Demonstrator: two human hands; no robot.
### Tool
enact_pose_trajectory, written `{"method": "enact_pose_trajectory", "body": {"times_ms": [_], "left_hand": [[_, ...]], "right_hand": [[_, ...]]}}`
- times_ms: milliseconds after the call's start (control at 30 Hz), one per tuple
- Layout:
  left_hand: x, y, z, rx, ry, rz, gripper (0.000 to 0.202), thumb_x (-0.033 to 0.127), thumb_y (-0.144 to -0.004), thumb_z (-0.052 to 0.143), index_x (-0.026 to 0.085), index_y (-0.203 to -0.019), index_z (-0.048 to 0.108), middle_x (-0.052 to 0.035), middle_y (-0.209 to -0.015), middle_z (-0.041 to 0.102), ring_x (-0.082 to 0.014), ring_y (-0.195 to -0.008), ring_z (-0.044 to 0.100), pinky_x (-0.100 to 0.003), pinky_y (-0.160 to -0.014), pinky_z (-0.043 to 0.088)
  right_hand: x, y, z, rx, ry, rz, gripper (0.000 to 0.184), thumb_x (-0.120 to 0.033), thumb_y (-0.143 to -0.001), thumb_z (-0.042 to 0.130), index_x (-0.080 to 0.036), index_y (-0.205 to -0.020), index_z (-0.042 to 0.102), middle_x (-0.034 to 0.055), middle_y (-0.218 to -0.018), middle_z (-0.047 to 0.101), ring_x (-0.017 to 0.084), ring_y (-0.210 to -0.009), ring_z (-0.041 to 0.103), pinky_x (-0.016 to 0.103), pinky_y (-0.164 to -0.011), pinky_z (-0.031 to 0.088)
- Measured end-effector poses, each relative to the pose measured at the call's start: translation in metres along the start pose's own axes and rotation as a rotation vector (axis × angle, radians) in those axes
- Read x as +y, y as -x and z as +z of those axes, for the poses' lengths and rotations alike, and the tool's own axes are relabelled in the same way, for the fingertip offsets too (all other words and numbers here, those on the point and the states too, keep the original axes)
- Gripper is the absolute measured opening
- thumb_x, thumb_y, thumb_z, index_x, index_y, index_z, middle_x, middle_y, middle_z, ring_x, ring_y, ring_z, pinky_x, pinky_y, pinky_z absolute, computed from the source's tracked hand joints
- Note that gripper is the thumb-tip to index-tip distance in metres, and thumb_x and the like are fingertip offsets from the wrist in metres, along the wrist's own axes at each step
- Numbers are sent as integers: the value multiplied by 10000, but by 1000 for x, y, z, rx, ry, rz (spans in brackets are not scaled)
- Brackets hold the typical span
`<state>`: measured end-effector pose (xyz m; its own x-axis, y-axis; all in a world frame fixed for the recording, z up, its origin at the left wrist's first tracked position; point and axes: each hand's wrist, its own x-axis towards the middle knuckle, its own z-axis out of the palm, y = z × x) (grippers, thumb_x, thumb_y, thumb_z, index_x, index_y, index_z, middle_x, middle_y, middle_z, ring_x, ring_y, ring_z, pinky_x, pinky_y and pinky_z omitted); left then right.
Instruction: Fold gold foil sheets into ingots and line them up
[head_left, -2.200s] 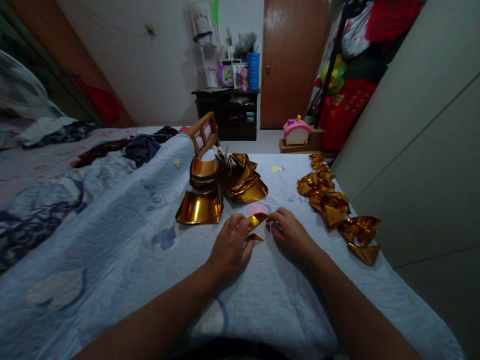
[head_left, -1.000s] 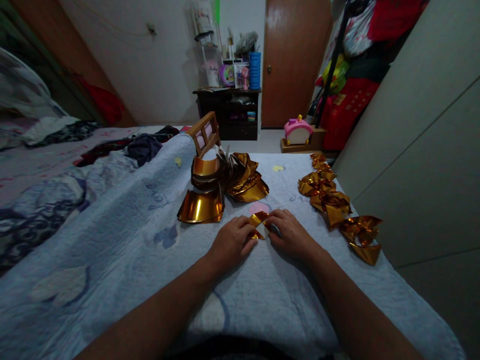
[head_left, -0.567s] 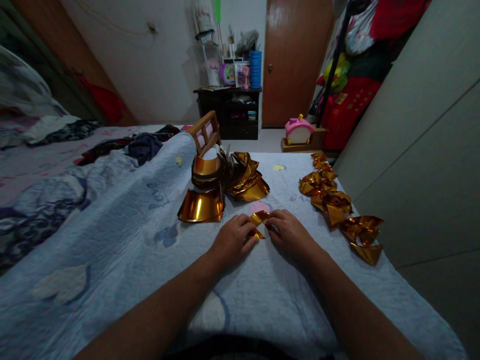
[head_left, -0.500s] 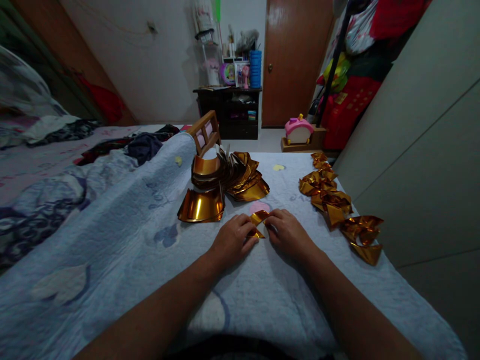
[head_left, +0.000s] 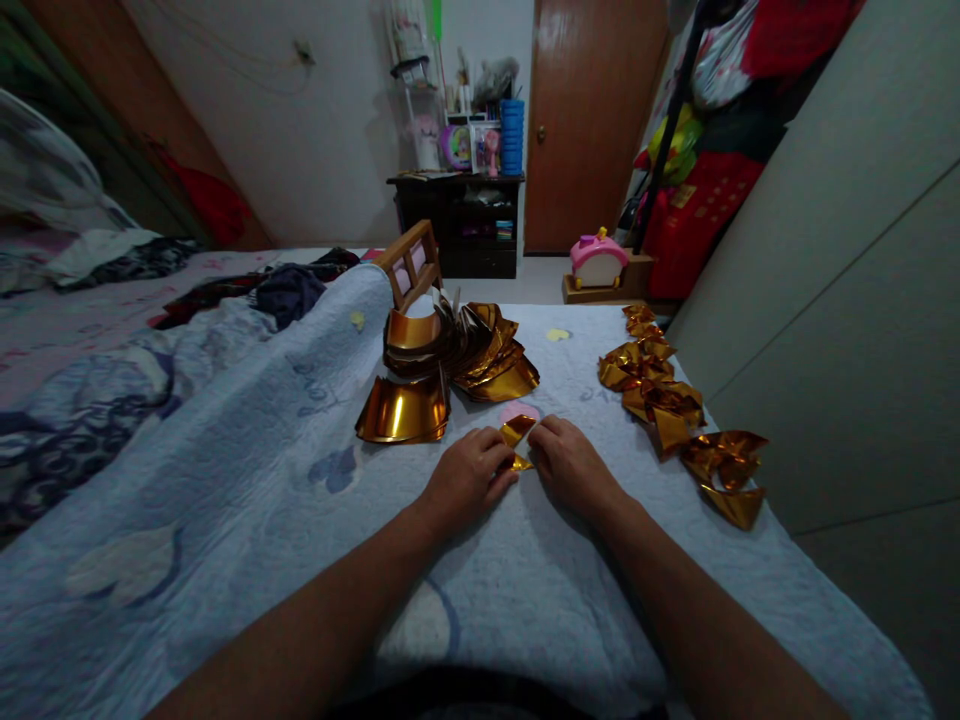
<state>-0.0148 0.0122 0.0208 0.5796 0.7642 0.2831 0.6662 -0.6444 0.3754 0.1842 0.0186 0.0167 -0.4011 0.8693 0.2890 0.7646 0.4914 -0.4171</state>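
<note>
Between my two hands is a small piece of shiny gold foil paper (head_left: 517, 430), bent so that its pointed ends show. My left hand (head_left: 471, 468) pinches its left side with thumb and fingers. On the other side, my right hand (head_left: 564, 455) has its fingers closed at the foil's right edge; its fingertips are partly hidden. Beyond my left hand lie fanned stacks of curved gold foil sheets (head_left: 405, 408). A row of folded gold foil pieces (head_left: 664, 405) runs along the right side of the bed.
A pale blue quilt (head_left: 300, 560) with leaf and heart shapes covers the surface. At its far edge stands a small wooden rack (head_left: 411, 262). White cabinet doors (head_left: 847, 330) rise on the right. Crumpled clothes (head_left: 292, 295) lie to the left, and a pink toy (head_left: 598, 260) sits beyond.
My right hand has shifted slightly, its fingers curling closer at the foil's right edge. The foil's upper tip now shows more openly. My left hand stays nearly in place.
</note>
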Motion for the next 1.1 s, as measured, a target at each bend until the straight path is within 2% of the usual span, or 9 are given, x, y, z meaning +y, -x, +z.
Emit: {"method": "enact_pose_trajectory", "body": {"times_ms": [167,333,467,633,767,900,1000,1100], "left_hand": [[2,-2,1,3,-21,-16,118,252,-887,695,182,-982,705,-77,-1022,657,-231,-952,609,-370,-845,517],[3,-2,1,12,-39,-17,108,254,-895,681,180,-972,701,-78,-1009,658,-227,-945,608,-359,-832,518],[2,-2,1,14,-50,-1,101,244,-897,672,182,-972,698,-72,-1003,655,-223,-938,605,-356,-824,519],[0,-2,3,29,-36,-2,98,230,-887,676,185,-972,693,-72,-1000,649,-223,-933,601,-363,-825,522],[0,-2,3,60,-24,10,111,247,-872,700,191,-967,686,-81,-1050,642,-237,-980,592,-380,-852,526],[2,-2,2,90,-38,6,198,256,-846,729,193,-1013,646,-90,-1114,625,-256,-1016,586,-403,-865,535],[5,-1,3,131,-34,9,272,198,-852,686,201,-1102,581,-85,-1154,600,-249,-1044,588,-408,-885,544],[6,-1,5,172,-26,15,241,104,-859,599,211,-1070,556,-66,-1121,591,-223,-1036,599,-379,-876,551]], "right_hand": [[1,0,2,19,-48,-5,246,-40,-891,484,-176,-982,668,67,-947,625,187,-866,537,287,-783,418],[2,3,0,35,59,52,199,-54,-832,537,-161,-967,635,93,-962,611,221,-911,532,323,-821,407],[2,1,-2,30,171,167,48,-182,-870,593,-168,-898,628,103,-928,617,241,-883,538,342,-786,399],[3,-2,0,49,235,191,115,-162,-867,580,-190,-762,615,98,-865,623,230,-840,544,331,-744,392],[0,-3,1,132,146,227,131,-129,-813,574,-206,-707,583,68,-807,623,196,-777,542,299,-689,373],[-6,-4,-2,143,-34,388,141,-153,-773,559,-213,-648,531,16,-652,585,157,-619,504,284,-598,311],[-9,-6,-6,146,-167,467,145,-170,-753,547,-213,-622,505,-9,-591,562,142,-571,497,271,-577,294],[-10,-6,-8,156,-253,480,124,-180,-733,545,-213,-622,501,-21,-588,559,140,-575,513,258,-574,308]]}}
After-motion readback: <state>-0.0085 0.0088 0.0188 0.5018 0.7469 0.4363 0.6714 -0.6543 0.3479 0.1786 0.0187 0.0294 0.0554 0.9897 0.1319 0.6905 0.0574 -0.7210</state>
